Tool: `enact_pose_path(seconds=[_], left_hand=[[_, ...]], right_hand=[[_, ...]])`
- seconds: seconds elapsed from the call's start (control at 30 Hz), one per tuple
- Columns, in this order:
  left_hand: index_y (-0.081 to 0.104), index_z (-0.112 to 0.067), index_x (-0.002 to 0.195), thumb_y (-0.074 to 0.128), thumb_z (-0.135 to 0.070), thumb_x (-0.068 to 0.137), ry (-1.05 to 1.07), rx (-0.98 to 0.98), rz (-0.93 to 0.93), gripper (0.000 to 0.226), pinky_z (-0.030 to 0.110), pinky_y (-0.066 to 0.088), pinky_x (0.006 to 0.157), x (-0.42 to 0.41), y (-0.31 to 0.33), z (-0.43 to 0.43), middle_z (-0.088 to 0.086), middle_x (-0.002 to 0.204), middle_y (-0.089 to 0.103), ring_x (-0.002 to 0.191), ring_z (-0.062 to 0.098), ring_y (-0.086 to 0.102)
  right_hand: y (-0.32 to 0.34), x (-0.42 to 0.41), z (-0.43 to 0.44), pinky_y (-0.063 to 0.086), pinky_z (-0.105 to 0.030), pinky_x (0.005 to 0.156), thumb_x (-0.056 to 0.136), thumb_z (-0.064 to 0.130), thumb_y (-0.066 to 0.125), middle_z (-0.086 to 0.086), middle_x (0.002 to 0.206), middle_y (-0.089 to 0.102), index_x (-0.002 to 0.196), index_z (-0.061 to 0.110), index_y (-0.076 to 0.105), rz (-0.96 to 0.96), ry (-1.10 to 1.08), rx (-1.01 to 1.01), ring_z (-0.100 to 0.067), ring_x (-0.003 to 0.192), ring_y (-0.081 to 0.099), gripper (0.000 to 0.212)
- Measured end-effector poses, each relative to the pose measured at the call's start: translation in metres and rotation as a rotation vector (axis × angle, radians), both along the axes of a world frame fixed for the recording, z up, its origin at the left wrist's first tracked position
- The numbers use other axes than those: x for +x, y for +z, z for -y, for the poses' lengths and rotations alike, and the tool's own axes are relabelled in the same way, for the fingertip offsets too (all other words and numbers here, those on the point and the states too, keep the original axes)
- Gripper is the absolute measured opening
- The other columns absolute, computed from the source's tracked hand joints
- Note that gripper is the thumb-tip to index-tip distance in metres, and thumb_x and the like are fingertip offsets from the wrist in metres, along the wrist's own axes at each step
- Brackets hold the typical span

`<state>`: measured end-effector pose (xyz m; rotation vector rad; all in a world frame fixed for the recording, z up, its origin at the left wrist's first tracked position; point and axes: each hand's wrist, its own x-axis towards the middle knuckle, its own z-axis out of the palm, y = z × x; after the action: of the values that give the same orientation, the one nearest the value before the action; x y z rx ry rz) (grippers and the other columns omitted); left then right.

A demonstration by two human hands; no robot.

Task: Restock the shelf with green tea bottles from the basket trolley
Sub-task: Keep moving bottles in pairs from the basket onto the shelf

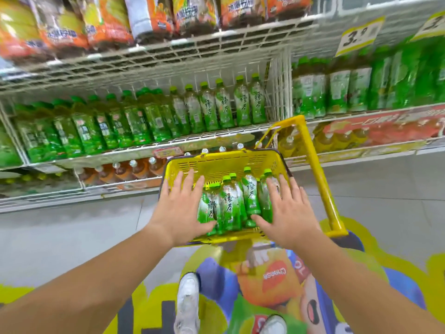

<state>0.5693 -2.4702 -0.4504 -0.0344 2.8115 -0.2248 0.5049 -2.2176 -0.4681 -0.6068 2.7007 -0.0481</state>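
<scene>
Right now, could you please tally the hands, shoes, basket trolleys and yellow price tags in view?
Hands: 2, left hand and right hand
White shoes: 2
Basket trolley: 1
Yellow price tags: 2
Total: 7

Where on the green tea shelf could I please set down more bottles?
A gap shows between two front bottles and near the wire divider. Leftward the shelf is crowded; depth behind the front row is hidden.
</scene>
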Motion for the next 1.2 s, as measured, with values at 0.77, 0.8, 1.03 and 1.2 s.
enact_pose_path(seconds=[0.77, 0.8, 1.03, 1.2], left_hand=[[-0.007, -0.018, 0.158, 0.050, -0.076, 0.080, -0.050, 0.380, 0.273, 0.113, 0.041, 0.020, 0.121, 0.025, -0.096, 0.112, 0.010, 0.165, -0.012, 0.152, 0.029, 0.000], [-0.008, -0.018, 0.158, 0.052, -0.074, 0.081, -0.046, 0.395, 0.285, 0.112, 0.041, 0.021, 0.121, 0.025, -0.099, 0.113, 0.010, 0.165, -0.012, 0.152, 0.029, 0.002], [-0.009, -0.014, 0.157, 0.053, -0.066, 0.086, -0.018, 0.390, 0.316, 0.108, 0.042, 0.013, 0.123, 0.019, -0.121, 0.107, 0.017, 0.164, -0.011, 0.151, 0.034, 0.000], [-0.010, -0.010, 0.156, 0.058, -0.055, 0.090, 0.082, 0.364, 0.337, 0.105, 0.043, 0.015, 0.123, 0.011, -0.132, 0.089, 0.022, 0.163, -0.010, 0.151, 0.038, 0.001]], right_hand=[[-0.077, 0.066, 0.128, 0.008, -0.045, 0.122, 0.084, 0.076, 0.021, -0.012, 0.165, 0.001, 0.158, 0.020, -0.002, 0.181, -0.202, 0.125, -0.031, 0.151, -0.003, 0.096], [-0.081, 0.067, 0.131, 0.007, -0.045, 0.122, 0.085, 0.076, 0.022, -0.012, 0.165, 0.000, 0.158, 0.020, -0.004, 0.187, -0.202, 0.129, -0.031, 0.151, -0.004, 0.095], [-0.103, 0.057, 0.140, 0.007, -0.045, 0.123, 0.088, 0.074, 0.024, -0.013, 0.165, -0.003, 0.157, 0.020, -0.007, 0.229, -0.178, 0.141, -0.032, 0.151, -0.004, 0.094], [-0.118, 0.042, 0.137, 0.009, -0.046, 0.122, 0.090, 0.072, 0.027, -0.014, 0.164, -0.002, 0.157, 0.018, -0.007, 0.238, -0.138, 0.131, -0.034, 0.151, -0.001, 0.093]])
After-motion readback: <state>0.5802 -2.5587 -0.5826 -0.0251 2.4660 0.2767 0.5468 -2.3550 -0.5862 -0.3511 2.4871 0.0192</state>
